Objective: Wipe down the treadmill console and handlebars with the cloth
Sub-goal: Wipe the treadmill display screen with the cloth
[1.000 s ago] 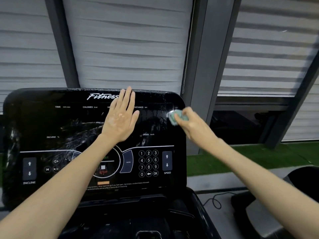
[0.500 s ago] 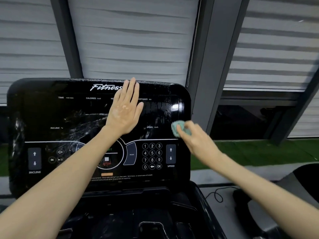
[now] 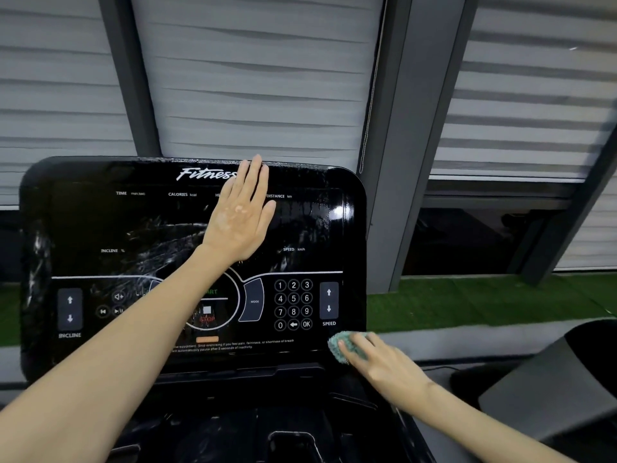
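A person leans over a black treadmill console (image 3: 100, 222), the left hand (image 3: 242, 215) laid flat against the upper middle of the glossy face, its grip apart, fingers straight and reaching to the top edge beside the "Fitness" lettering. The right hand (image 3: 387, 369) works at the console's lower right corner, its grip clamped on a bunched teal cloth (image 3: 339, 345) that touches the panel just below the SPEED arrows (image 3: 329, 300) and to the right of the number keypad (image 3: 293, 304); motion blur hides exactly how the thumb lies.

Wet streaks and smears glint across the left half of the screen, along the left edge and over the upper right area, which suggests much of the face has been gone over. The band around the INCLINE arrows (image 3: 69, 309) and the centre controls under the left forearm shows fewer marks, so it may need a pass. No handlebars can be made out in this view, and the dark tray (image 3: 290, 439) below the panel looks untouched; by that reading the job stands roughly midway, with the handlebars left to do.
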The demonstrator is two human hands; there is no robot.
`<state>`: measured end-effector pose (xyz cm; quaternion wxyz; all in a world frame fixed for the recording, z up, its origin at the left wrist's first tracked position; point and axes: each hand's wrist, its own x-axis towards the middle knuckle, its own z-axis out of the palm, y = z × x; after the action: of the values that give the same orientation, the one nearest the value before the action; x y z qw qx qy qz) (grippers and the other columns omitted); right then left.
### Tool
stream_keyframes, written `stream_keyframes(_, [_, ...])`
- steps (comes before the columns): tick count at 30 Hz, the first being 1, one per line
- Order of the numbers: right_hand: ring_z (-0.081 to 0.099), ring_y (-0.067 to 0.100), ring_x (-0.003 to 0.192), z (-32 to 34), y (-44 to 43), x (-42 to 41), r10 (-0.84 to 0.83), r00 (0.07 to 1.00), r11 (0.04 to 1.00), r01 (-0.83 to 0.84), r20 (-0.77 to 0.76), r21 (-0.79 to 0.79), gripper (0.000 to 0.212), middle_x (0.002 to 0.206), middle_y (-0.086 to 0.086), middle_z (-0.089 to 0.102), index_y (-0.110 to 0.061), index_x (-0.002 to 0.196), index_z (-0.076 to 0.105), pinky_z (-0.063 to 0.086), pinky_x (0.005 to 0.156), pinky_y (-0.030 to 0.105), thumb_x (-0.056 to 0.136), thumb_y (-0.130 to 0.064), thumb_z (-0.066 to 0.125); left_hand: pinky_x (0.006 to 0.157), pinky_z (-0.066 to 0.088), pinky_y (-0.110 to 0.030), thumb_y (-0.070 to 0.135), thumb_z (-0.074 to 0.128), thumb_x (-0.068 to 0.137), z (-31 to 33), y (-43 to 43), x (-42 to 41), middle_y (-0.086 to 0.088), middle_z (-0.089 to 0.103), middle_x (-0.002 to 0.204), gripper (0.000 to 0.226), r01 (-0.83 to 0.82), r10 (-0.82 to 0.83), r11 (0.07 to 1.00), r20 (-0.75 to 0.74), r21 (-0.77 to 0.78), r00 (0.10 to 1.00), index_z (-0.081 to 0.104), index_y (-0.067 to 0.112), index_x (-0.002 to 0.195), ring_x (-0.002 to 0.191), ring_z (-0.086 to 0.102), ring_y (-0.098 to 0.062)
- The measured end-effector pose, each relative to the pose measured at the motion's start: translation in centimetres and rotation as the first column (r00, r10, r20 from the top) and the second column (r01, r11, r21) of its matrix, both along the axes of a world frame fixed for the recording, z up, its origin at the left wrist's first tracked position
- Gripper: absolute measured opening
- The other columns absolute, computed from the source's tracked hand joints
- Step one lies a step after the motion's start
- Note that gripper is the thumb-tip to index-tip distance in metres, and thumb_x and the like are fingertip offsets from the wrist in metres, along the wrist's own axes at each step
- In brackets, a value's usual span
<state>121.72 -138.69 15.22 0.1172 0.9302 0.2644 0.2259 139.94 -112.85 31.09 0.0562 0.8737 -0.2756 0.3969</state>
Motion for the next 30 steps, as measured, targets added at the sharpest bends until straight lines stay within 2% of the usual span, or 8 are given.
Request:
stream_keyframes(4, [0.042,0.022,0.081,4.5,-0.2,3.3,-0.029,0.992,0.997,0.019,0.124,0.079,0.077,0.11,0.011,0.045,-0.001,0.126,0.049,0.049,0.047,0.028,0.057,-0.001,0.083,0.121,0.014,-0.042,0.035,0.02,0.101,0.0,0.1,0.0,-0.016,0.011,0.163,0.062,-0.001,0.001,1.0,-0.014,0.001,1.0,0.015,0.002,0.154,0.151,0.01,-0.031])
stream_keyframes(8, [0.047,0.027,0.072,11.7,-0.6,8.0,-0.061,0.973,0.988,0.028,0.221,0.15,0.054,0.104,0.018,0.052,0.0,0.123,0.053,0.051,0.046,0.038,0.073,0.006,0.073,0.12,0.017,-0.042,0.033,0.022,0.1,0.0,0.2,0.1,-0.016,0.012,0.163,0.063,-0.014,0.014,1.0,-0.007,0.019,1.0,0.016,0.002,0.154,0.15,0.011,-0.031])
stream_keyframes(11, [0.05,0.032,0.067,17.7,-0.6,11.7,-0.087,0.955,0.985,0.041,0.283,0.167,0.036,0.101,0.022,0.051,0.003,0.122,0.055,0.051,0.051,0.046,0.087,0.001,0.062,0.12,0.016,-0.041,0.032,0.024,0.099,-0.1,0.2,0.1,-0.016,0.012,0.163,0.063,-0.016,0.016,1.0,-0.003,0.016,1.0,0.017,0.002,0.154,0.151,0.01,-0.03])
stream_keyframes(16, [0.047,0.031,0.058,22.3,0.4,14.2,-0.084,0.926,0.976,0.002,0.368,0.218,0.027,0.092,0.022,0.05,0.003,0.118,0.058,0.049,0.048,0.044,0.092,-0.003,0.058,0.122,0.016,-0.041,0.032,0.022,0.1,-0.1,0.4,0.2,-0.016,0.012,0.163,0.062,-0.004,0.004,1.0,-0.006,0.022,1.0,0.018,0.001,0.154,0.151,0.009,-0.03])
stream_keyframes(20, [0.045,0.029,0.061,18.3,0.8,12.6,-0.065,0.919,0.987,0.002,0.389,0.159,0.035,0.099,0.022,0.054,0.005,0.12,0.057,0.046,0.051,0.038,0.086,0.003,0.063,0.122,0.015,-0.041,0.032,0.022,0.1,-0.1,0.4,0.2,-0.016,0.012,0.163,0.062,0.018,-0.018,1.0,-0.01,0.007,1.0,0.018,0.001,0.154,0.151,0.009,-0.03])
stream_keyframes(25, [0.051,0.029,0.08,8.1,1.9,7.4,0.023,0.973,0.996,-0.042,0.229,0.078,0.057,0.113,0.018,0.054,0.006,0.128,0.051,0.054,0.062,0.038,0.073,0.007,0.067,0.122,0.014,-0.042,0.032,0.022,0.1,-0.2,0.2,0.3,-0.016,0.012,0.163,0.062,0.014,-0.014,1.0,-0.007,-0.002,1.0,0.016,0.001,0.154,0.151,0.009,-0.03])
stream_keyframes(28, [0.055,0.029,0.083,3.1,2.7,4.3,0.089,0.989,0.996,-0.089,0.12,-0.007,0.071,0.112,0.013,0.047,0.004,0.127,0.049,0.055,0.061,0.033,0.061,-0.004,0.074,0.122,0.014,-0.043,0.032,0.023,0.1,-0.2,0.2,0.3,-0.017,0.012,0.162,0.062,0.014,-0.014,1.0,0.0,-0.002,1.0,0.016,0.001,0.154,0.151,0.01,-0.031])
stream_keyframes(30, [0.047,0.025,0.084,0.9,3.2,2.7,0.115,0.991,0.993,-0.113,0.071,-0.03,0.072,0.109,0.008,0.042,0.0,0.125,0.051,0.055,0.06,0.03,0.059,-0.011,0.078,0.122,0.014,-0.043,0.032,0.023,0.101,-0.2,0.1,0.2,-0.017,0.012,0.162,0.062,0.017,-0.017,1.0,0.004,-0.005,1.0,0.016,0.001,0.154,0.15,0.01,-0.032])
